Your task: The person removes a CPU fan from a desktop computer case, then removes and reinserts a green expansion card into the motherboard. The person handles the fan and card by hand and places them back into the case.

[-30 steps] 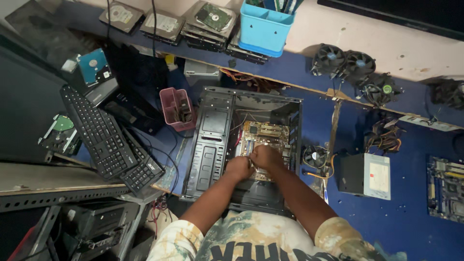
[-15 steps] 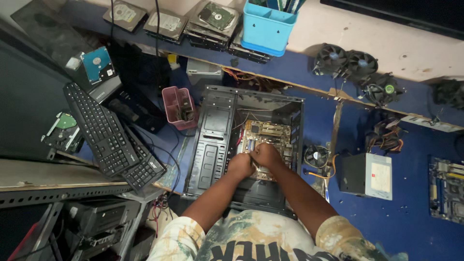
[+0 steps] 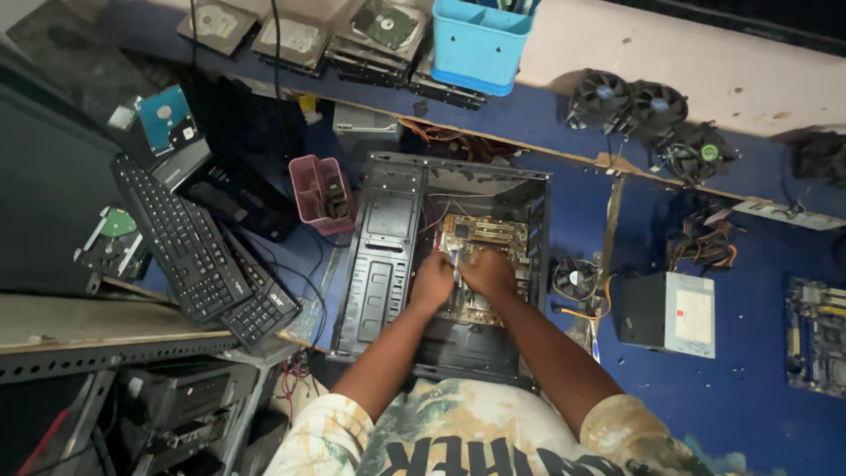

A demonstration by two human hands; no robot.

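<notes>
Covering motherboard (image 3: pixel 483 240) centre, both hands (image 3: pixel 463 278) hide w/e they grip.

Blue floor (image 3: pixel 758 388) with open computer case (image 3: pixel 388 256), power supply (image 3: pixel 667 315), fans (image 3: pixel 630 101).

My shirt (image 3: pixel 458 432) is mottled cream and grey-green with black block lettering. The computer case (image 3: pixel 388 256) in front of me is black, and its motherboard (image 3: pixel 485 242) is tan-yellow. The floor (image 3: pixel 749 388) is deep blue. A pink cup (image 3: pixel 317 189) sits beside a black keyboard (image 3: pixel 189 251). The bin (image 3: pixel 480 44) is light blue, and the power supply (image 3: pixel 670 313) is black with a white label.
</notes>
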